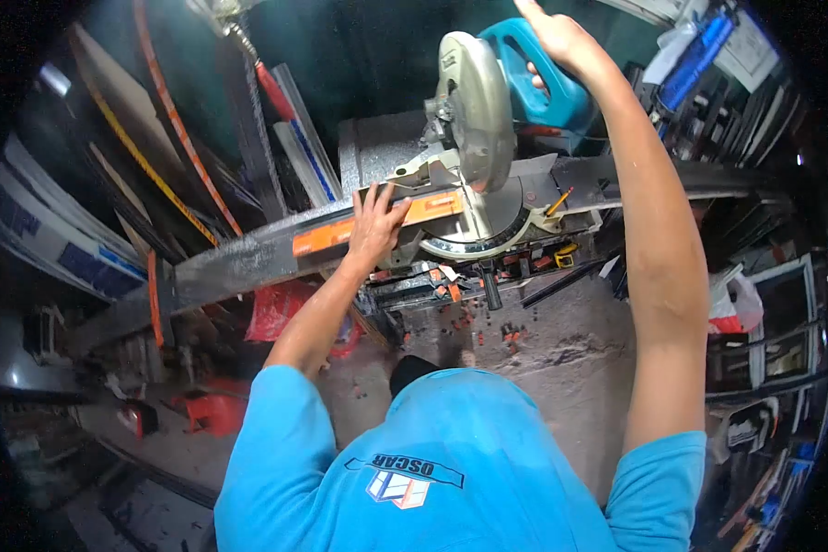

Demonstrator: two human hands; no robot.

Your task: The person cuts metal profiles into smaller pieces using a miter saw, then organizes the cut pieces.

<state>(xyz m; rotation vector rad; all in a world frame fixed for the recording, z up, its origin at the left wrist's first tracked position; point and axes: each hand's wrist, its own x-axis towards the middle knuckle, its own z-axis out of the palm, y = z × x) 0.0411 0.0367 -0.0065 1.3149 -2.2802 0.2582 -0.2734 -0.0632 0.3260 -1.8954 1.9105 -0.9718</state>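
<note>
A mitre saw with a pale blade guard [480, 110] stands on the bench before me, its head raised above the round turntable [501, 216]. My right hand [566, 44] is closed round its teal handle [517, 39], fingers through the loop and thumb stretched upward. To the left of the blade, an orange-faced bar [327, 237] lies along the saw fence, its right end close to the blade line. My left hand [374, 224] holds this bar down, with fingers reaching over it and the thumb on its face. The blade's lower edge is hard to make out.
A pencil [559, 201] lies on the saw's right side. The long metal bench [239, 267] extends left and right. Long strips and profiles [156, 120] lean at the left. Small offcuts [515, 336] litter the floor, and a red stool [213, 411] stands lower left.
</note>
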